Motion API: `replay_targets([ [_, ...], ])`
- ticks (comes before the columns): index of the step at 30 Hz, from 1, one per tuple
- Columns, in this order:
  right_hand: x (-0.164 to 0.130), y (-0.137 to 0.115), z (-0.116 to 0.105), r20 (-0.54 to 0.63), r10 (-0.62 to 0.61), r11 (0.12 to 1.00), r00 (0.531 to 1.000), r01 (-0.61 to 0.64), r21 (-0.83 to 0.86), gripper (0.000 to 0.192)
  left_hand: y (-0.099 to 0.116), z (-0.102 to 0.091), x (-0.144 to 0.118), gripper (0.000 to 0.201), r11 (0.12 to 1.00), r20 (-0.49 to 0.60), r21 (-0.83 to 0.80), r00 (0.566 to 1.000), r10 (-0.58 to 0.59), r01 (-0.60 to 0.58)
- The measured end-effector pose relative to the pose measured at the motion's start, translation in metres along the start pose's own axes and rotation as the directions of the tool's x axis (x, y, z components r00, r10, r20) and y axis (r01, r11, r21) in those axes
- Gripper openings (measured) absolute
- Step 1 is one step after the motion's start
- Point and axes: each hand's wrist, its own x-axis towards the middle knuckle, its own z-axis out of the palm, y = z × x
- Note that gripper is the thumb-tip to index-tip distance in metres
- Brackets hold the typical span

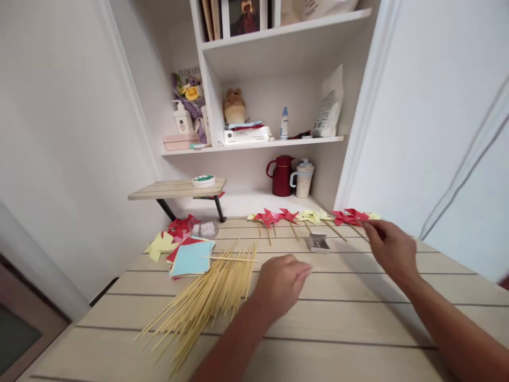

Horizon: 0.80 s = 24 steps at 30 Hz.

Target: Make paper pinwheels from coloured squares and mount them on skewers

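Pinwheels (pixel 268 218) in a row, with the right hand (pixel 392 248) at its end

From my distant place, I see the wide table (pixel 342 339), and along its far edge lies this row. I judge that the step in hand is placing or adjusting the rightmost red pinwheel (pixel 355 216); the next move would call for soft fingers, so that its paper is not dragged. Red, pink and pale yellow blades look sharply folded, and several sticks point towards me. A loose bundle of sticks (pixel 214 292) lies at the left. My right fingertips are nearly together beside the red pinwheel; whether they grip it, I cannot tell. My left hand (pixel 280 281) is loosely curled above the table, its hold also unclear. Smallest is the little box (pixel 318 243), open, near the row.
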Motion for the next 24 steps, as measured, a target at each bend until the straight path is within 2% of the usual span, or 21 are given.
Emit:
replay_targets([
  [1,-0.006,-0.013,0.002,0.000,-0.090,0.991,0.996,0.089,0.104,0.031,0.006,-0.008,-0.002,0.024,1.000,-0.047,-0.012,0.999,0.027,-0.027],
  [3,-0.022,-0.041,0.006,0.080,-0.191,0.968,0.978,0.174,0.182,0.028,0.015,-0.023,-0.013,0.025,0.996,-0.084,0.038,0.992,0.090,-0.087],
  [4,-0.031,-0.057,0.008,0.192,-0.270,0.945,0.944,0.221,0.243,0.026,0.018,-0.029,-0.022,0.025,0.988,-0.073,0.097,0.990,0.125,-0.118],
  [6,-0.048,-0.089,0.013,0.380,-0.403,0.903,0.833,0.294,0.313,0.022,0.016,-0.040,-0.044,0.024,0.955,-0.010,0.245,0.984,0.177,-0.169],
  [8,-0.063,-0.121,0.019,0.513,-0.430,0.898,0.743,0.296,0.324,0.022,0.004,-0.051,-0.070,0.025,0.900,0.046,0.385,0.978,0.201,-0.203],
  [10,-0.072,-0.148,0.029,0.606,-0.415,0.905,0.679,0.241,0.350,0.022,-0.015,-0.064,-0.096,0.027,0.864,-0.038,0.485,0.984,0.175,-0.136],
  [12,-0.076,-0.170,0.043,0.619,-0.396,0.914,0.679,0.228,0.335,0.021,-0.034,-0.079,-0.122,0.027,0.845,-0.192,0.534,0.967,0.165,-0.039],
  [14,-0.078,-0.188,0.058,0.622,-0.376,0.924,0.686,0.226,0.309,0.022,-0.048,-0.091,-0.146,0.023,0.843,-0.342,0.537,0.921,0.185,0.030],
  [16,-0.079,-0.203,0.071,0.627,-0.369,0.927,0.685,0.231,0.294,0.022,-0.054,-0.101,-0.168,0.023,0.841,-0.440,0.524,0.888,0.134,0.133],
  [20,-0.090,-0.229,0.091,0.633,-0.399,0.916,0.664,0.261,0.303,0.025,-0.058,-0.111,-0.196,0.021,0.808,-0.462,0.553,0.882,0.094,0.204],
  [24,-0.101,-0.244,0.104,0.632,-0.437,0.899,0.640,0.284,0.335,0.013,-0.066,-0.122,-0.197,0.020,0.785,-0.520,0.549,0.853,0.051,0.288],
])
